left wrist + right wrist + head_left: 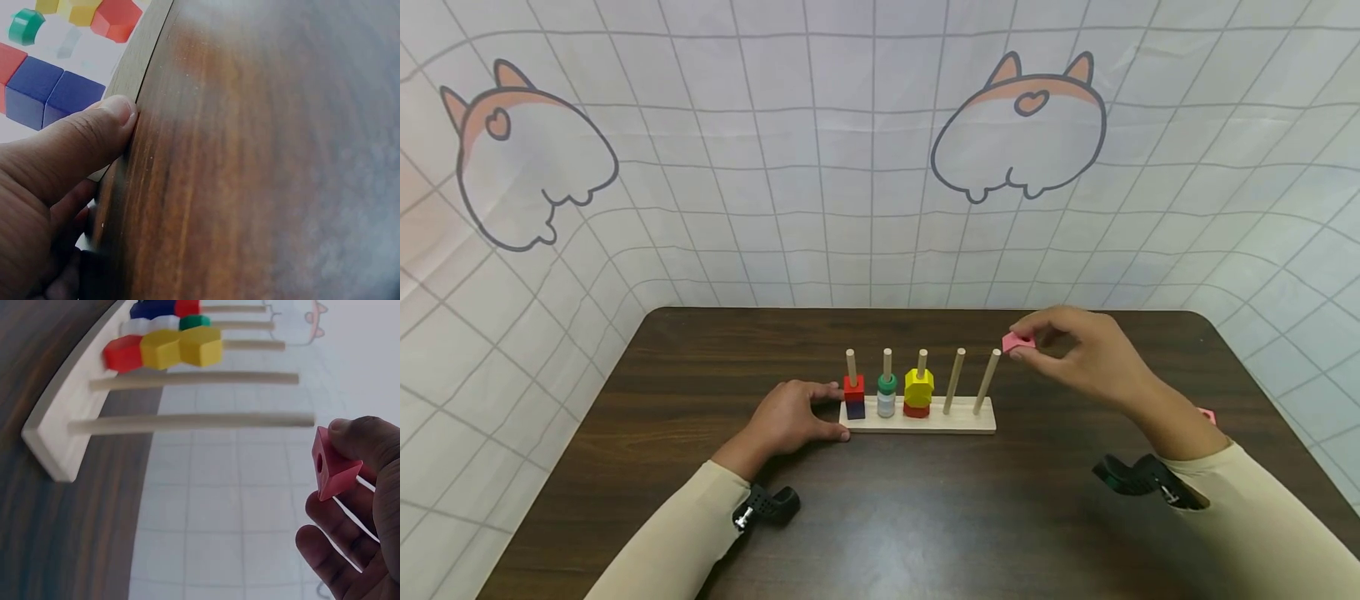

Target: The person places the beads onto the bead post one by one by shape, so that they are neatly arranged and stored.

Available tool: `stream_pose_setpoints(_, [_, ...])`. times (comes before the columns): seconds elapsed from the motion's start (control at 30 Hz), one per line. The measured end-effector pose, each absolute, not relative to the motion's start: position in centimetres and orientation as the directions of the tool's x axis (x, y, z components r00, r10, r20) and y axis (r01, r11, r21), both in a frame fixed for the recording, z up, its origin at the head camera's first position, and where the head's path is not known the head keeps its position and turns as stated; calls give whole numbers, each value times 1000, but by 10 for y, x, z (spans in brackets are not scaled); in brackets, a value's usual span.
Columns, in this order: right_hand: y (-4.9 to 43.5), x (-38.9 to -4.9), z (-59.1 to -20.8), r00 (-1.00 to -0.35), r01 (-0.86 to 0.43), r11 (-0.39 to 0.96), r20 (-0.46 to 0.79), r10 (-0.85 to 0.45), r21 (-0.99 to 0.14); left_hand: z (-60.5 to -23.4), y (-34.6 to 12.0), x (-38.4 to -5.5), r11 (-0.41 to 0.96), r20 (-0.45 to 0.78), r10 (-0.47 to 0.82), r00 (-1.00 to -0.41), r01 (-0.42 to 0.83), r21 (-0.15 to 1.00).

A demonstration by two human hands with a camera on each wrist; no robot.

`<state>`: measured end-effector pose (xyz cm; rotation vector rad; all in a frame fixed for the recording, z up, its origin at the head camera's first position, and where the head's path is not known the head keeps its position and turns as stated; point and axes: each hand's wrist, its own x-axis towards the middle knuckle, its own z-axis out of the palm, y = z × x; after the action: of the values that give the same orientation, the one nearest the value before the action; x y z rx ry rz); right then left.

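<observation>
My left hand [792, 418] grips the left end of a wooden peg board [958, 422], its thumb against the front edge. My right hand [1086, 354] pinches a pink block [334, 465] with a hole through it, held close to the tip of the rightmost peg [988, 379]. That peg and the peg beside it [954, 379] are bare. Dark blue blocks [37, 87] with a red block [853, 387] on top sit on the leftmost peg. White beads under a green one [887, 384] fill the second; yellow blocks [919, 387] over a red one fill the third.
Another pink piece [1207, 415] shows partly behind my right wrist on the dark wooden table [880, 508]. A white gridded cloth [775, 192] with cartoon drawings stands around the table's back and sides. Each wrist wears a black strap mount [767, 505].
</observation>
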<state>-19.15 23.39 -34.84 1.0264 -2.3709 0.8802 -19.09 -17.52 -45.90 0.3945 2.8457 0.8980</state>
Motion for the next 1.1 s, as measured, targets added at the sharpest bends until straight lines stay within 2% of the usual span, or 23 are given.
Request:
stream_pose_setpoints(0.33, [209, -196, -341, -606, -793, 460, 594, -529, -400, -460, -175, -192, 795, -45, 285, -958, 210, 569])
stream_pose_setpoints(1.1, [175, -200, -348, -599, -801, 426, 563, -569, -422, -459, -175, -191, 787, -38, 284, -958, 210, 580])
